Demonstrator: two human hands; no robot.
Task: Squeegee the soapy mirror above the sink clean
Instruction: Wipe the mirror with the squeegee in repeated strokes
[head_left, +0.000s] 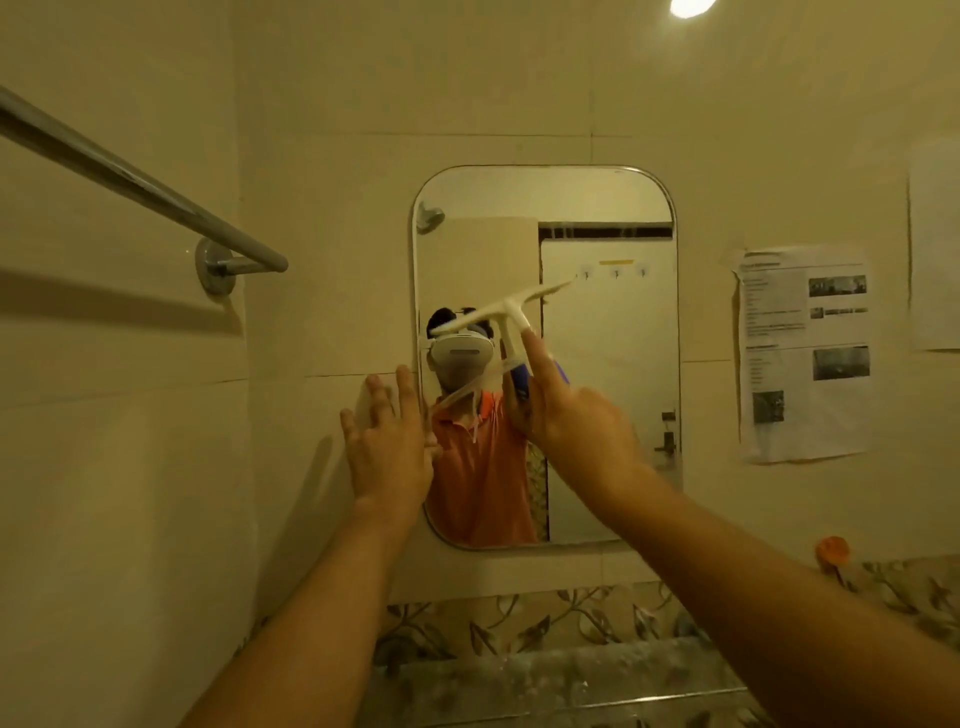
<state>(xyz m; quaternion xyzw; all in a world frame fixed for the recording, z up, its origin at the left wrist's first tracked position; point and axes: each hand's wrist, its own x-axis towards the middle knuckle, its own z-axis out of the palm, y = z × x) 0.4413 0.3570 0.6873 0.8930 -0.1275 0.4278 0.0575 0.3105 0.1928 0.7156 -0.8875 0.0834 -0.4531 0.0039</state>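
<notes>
Mirror (613, 364): glossy rounded rectangle on the far tiled wall.
Squeegee (506, 312): white plastic T-shape, blade tilted across the mirror's middle.
Right hand (576, 410): curled round the squeegee handle, index finger straight.
Left hand (387, 441): flat, fingers straight, on smooth tile at the mirror's left edge.

We see bare forearms (332, 597) leading to the left hand (387, 447) and the right hand (571, 415). Reflected at 12 o'clock above them are an orange collared shirt (478, 483), probably short-sleeved, and a white headset (460, 353).
</notes>
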